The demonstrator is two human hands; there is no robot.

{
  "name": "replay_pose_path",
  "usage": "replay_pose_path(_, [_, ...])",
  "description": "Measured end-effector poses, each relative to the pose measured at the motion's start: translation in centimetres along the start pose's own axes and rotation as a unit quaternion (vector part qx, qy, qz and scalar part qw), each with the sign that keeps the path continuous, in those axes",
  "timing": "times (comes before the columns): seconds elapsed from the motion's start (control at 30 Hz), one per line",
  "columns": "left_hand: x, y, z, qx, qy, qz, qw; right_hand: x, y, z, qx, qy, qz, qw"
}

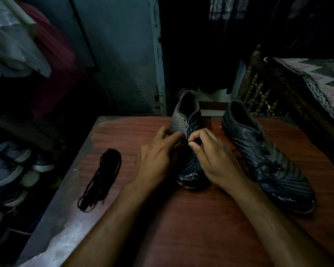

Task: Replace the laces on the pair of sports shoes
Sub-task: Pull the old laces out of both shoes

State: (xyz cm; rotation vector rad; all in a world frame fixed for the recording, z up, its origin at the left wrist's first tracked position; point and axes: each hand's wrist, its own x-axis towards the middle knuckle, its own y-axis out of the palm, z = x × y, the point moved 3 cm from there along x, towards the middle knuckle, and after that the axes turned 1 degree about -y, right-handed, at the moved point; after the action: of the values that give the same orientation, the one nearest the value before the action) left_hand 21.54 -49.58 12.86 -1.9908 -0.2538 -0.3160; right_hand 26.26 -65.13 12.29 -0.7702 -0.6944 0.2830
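On counter (191, 218), both hands (156, 160) (216, 157) pinch left shoe's (185, 116) lace; dim light risks a missed eyelet.

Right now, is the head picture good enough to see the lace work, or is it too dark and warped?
Head view: dim, the room behind nearly black; the table is lit enough. Both hands show clearly on the near shoe, but black lace on black upper is lost in shadow. The spare laces read well. Wide-angle bending at the edges; little blur.
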Motion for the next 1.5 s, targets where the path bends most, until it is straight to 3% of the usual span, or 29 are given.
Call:
replay_pose_path(0.27, [-0.5,0.3,-0.4,-0.046,0.014,0.004,0.999,0.1,-0.5,-0.8,0.007,0.009,0.026,1.0])
replay_pose_path(0.5, [-0.4,0.5,-0.3,-0.087,0.03,-0.008,0.996,0.1,-0.4,-0.5,-0.019,0.008,-0.031,0.999])
replay_pose_path(0.93, [-0.4,0.9,0.3,-0.091,-0.057,-0.053,0.993,-0.3,-1.6,0.3,-0.004,-0.013,-0.123,0.992])
replay_pose_path(1.27, [-0.3,0.3,0.9,-0.081,-0.07,-0.09,0.99,0.0,-1.3,0.6,0.067,-0.053,-0.093,0.992])
replay_pose_path(1.5, [-0.3,0.7,1.6,-0.133,-0.061,-0.119,0.982,-0.2,-0.6,0.7,0.041,0.014,-0.052,0.998])
